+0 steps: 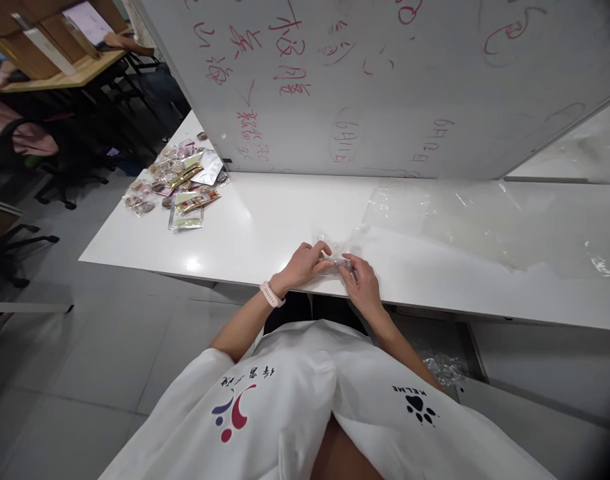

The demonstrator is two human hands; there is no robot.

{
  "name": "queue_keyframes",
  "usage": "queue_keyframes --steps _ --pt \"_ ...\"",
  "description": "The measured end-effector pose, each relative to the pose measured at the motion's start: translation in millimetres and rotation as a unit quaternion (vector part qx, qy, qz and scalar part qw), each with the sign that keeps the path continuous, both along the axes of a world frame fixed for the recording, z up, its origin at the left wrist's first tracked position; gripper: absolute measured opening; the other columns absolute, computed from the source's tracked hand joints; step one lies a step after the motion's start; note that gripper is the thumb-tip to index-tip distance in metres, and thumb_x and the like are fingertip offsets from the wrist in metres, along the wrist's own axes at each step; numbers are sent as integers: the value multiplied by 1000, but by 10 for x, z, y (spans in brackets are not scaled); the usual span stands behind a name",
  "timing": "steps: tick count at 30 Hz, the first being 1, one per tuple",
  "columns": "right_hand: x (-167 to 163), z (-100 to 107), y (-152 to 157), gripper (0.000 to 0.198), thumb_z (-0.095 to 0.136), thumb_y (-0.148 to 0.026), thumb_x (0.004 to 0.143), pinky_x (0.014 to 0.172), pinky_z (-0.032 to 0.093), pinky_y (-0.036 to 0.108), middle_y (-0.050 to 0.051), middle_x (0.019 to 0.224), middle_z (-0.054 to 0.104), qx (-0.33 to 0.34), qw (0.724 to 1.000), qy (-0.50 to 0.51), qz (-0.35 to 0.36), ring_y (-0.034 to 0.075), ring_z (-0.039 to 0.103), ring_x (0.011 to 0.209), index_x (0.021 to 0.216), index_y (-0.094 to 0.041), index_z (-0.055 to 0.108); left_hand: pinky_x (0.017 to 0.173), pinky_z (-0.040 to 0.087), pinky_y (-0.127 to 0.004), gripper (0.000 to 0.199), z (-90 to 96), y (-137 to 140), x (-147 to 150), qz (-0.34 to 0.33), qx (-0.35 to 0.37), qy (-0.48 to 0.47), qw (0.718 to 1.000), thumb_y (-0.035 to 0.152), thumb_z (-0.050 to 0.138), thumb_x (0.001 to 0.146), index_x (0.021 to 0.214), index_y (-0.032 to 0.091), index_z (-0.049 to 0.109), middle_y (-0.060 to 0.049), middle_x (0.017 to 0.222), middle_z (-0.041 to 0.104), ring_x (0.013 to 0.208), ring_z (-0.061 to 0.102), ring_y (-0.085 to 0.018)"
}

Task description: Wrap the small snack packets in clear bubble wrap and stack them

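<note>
A crumpled clear plastic bag [332, 248] lies at the table's front edge, between my two hands. My left hand [309, 264], with a pale band on the wrist, has its thumb and fingers closed on the left part of the plastic. From the right, my right hand [361, 283] pinches the same plastic with bent fingers. Whether anything small is inside the bag cannot be made out.
Small snack packets [185, 180] are heaped at the table's left end. Flat clear plastic sheets [449, 217] cover much of the right side of the white table [265, 220]. A whiteboard [365, 87] with red writing stands behind. Crumpled plastic [442, 368] sits below the table.
</note>
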State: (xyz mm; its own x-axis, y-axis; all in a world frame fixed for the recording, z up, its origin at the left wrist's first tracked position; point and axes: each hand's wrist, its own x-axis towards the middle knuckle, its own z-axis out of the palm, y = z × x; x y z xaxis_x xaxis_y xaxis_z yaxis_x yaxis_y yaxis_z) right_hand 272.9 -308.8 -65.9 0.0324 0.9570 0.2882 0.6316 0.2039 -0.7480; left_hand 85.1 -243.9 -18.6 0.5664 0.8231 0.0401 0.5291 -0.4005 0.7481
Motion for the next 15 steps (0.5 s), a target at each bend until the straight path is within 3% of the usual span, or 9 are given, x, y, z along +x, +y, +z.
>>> queue_keyframes --steps 3,7,11,15 --pt "-34 -28 -82 37 47 -47 99 91 51 48 13 111 66 39 997 -26 -67 29 61 102 126 -25 57 68 41 -29 26 131 287 104 -69 -73 20 995 46 54 94 88 21 60 2 69 64 63 55 -15" --pt "-21 -28 -137 37 53 -45 98 101 45 51 14 132 60 71 993 -99 -2 33 54 120 129 -26 58 58 34 -28 34 96 432 230 -40 -116 38 992 47 59 90 70 19 58 2 61 56 58 49 -14" --pt "31 -16 -65 37 48 -42 100 99 46 48 13 126 65 58 988 -138 41 31 58 113 129 -23 60 74 44 -34 21 -110 279 261 97 27 55 993 39 65 88 83 20 62 -4 84 65 80 59 -21" --pt "97 1 129 38 40 -43 103 91 47 42 13 113 71 54 986 -148 64 28 61 99 117 -19 66 93 48 -40 19 -246 45 205 198 190 -15 961 32 58 95 108 19 60 -11 115 64 110 58 -24"
